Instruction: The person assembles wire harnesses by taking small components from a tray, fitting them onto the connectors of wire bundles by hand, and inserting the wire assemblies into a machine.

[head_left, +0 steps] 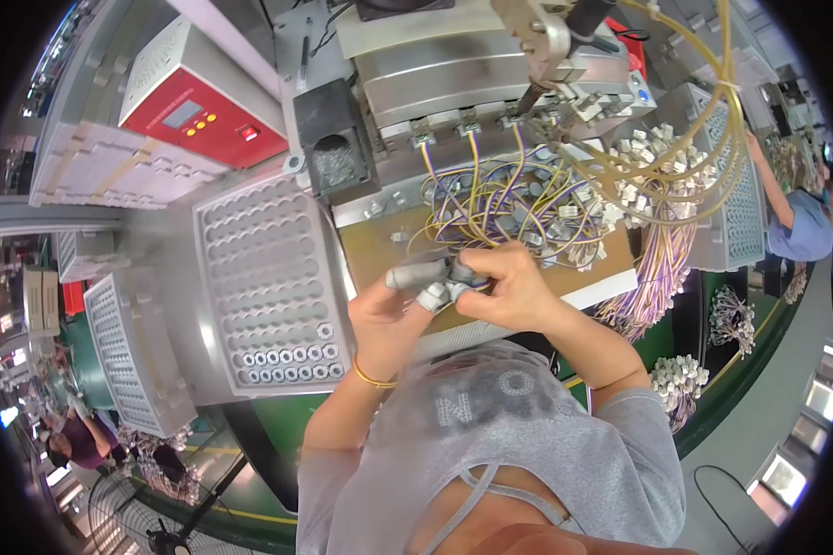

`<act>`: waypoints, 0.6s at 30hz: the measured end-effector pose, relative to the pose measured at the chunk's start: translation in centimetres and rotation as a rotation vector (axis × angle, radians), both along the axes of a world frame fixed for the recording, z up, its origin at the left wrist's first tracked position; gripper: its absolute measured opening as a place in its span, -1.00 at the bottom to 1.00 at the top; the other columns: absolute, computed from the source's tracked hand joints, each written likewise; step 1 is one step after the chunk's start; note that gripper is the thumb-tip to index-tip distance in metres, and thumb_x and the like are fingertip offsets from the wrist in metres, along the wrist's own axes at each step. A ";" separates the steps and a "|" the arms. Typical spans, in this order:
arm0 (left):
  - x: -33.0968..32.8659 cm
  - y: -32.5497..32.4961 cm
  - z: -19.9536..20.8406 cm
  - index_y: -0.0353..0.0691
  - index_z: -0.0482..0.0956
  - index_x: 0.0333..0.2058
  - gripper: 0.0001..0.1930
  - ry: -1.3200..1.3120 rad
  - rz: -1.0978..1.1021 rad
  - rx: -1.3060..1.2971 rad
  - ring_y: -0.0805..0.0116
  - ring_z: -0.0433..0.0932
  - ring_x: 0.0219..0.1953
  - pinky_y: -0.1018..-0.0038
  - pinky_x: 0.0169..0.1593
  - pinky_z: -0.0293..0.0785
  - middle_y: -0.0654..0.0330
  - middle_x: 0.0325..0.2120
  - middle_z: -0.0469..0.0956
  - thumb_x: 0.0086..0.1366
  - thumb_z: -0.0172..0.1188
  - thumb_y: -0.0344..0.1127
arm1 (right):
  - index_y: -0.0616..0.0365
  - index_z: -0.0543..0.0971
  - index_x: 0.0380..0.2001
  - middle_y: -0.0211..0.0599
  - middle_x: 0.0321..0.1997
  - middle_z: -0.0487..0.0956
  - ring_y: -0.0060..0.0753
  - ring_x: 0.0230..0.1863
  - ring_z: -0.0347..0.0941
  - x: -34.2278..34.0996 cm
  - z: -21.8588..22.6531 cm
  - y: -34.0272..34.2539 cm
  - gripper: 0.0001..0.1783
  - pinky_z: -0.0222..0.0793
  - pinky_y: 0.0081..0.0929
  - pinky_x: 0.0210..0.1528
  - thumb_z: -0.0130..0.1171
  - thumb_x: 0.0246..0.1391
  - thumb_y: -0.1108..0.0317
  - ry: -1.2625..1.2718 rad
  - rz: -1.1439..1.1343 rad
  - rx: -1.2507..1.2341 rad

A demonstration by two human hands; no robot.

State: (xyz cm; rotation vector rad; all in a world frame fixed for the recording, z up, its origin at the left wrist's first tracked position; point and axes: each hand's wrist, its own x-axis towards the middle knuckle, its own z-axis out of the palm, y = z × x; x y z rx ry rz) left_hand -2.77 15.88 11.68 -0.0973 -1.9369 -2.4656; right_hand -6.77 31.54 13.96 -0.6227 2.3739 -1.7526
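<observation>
Near the front edge of the desk (168,254), the left hand (385,310) and right hand (514,287) meet, fingers bunched; I cannot tell what they grip. Judging by the tangled wire harnesses (518,203) just beyond, much remains; ring-shaped parts (325,351) occupy only the nearest rows of the tray (268,250).

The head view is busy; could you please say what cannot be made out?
- Head view: any item between the left hand and right hand, hidden by grey-covered fingertips.
- Head view: many wires' paths, hidden by overlapping wires.
- Head view: the fan's lower part, cut off by the bottom edge.
</observation>
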 end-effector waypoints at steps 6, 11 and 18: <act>-1.5 1.3 0.7 -0.37 0.43 -0.18 -0.74 -0.234 -0.119 0.307 0.43 0.48 -0.40 0.64 -0.46 0.41 0.07 -0.23 0.46 0.10 0.04 -0.50 | 0.28 0.43 -0.43 -0.43 -0.69 0.40 -0.70 -0.65 0.29 0.6 -0.5 1.5 -0.84 0.24 -0.69 -0.59 0.10 -0.13 0.44 -0.059 -0.032 -0.064; -2.4 4.5 -2.6 -0.31 0.16 0.07 -0.44 -0.178 -0.338 0.238 0.36 0.47 -0.25 0.53 -0.28 0.44 0.10 -0.11 0.38 0.07 0.14 -0.44 | 0.26 0.48 -0.41 -0.43 -0.60 0.48 -0.73 -0.63 0.33 0.0 -1.2 4.8 -0.83 0.19 -0.76 -0.61 0.12 -0.11 0.40 -0.326 -0.205 -0.193; -3.8 5.6 -8.2 -0.32 0.16 0.07 -0.36 -0.033 -0.382 -0.358 0.16 0.29 0.03 0.44 0.06 0.19 -0.05 -0.02 0.30 0.00 0.20 -0.34 | 0.12 0.35 -0.59 -0.57 -0.70 0.30 -0.72 -0.67 0.21 -5.4 -3.9 11.3 -0.90 0.09 -0.71 -0.68 0.04 -0.10 0.41 -0.056 -0.921 -0.653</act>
